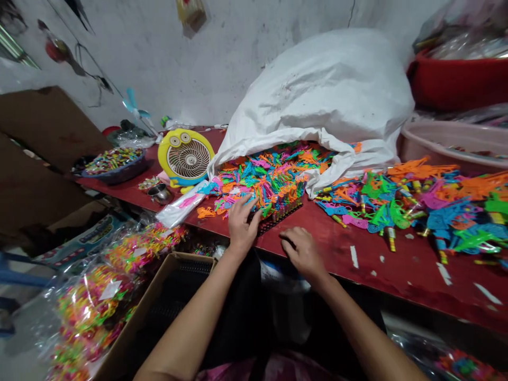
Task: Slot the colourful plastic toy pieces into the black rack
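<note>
You are in a small workshop, not in a home kitchen or an office. What shows it is the large quantity of one kind of goods: bright plastic pieces (377, 196) lie heaped on the long red table (337, 248) and fill a big white sack (337, 79). Beside you are stuffed clear bags (93, 299) and a cardboard box (137, 312). Plastic tubs (464, 82) and a stained, plain wall (138, 58) also give this impression.
</note>
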`<action>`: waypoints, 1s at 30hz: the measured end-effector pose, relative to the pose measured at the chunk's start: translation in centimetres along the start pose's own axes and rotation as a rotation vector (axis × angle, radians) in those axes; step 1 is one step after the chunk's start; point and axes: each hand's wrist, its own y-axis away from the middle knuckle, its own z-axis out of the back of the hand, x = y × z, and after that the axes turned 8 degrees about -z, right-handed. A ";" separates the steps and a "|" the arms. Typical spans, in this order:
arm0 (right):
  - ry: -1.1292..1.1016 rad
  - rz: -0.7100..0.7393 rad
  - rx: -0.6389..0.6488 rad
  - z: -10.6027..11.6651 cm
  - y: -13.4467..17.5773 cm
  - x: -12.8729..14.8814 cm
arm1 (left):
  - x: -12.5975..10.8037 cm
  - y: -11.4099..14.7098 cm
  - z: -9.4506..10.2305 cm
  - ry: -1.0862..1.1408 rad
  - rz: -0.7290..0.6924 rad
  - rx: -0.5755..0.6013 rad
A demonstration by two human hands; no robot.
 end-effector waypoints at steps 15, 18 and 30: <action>0.912 -0.443 0.098 8.9 -4.6 -5.7 | 1.3 5.5 -1.3 -0.154 0.101 0.338; 0.923 -0.401 0.127 9.3 -5.0 -6.5 | -0.2 5.5 -1.0 -0.202 0.107 0.409; -0.581 -0.516 0.015 9.6 -0.4 -6.0 | -1.9 6.5 -1.4 -0.227 0.099 0.464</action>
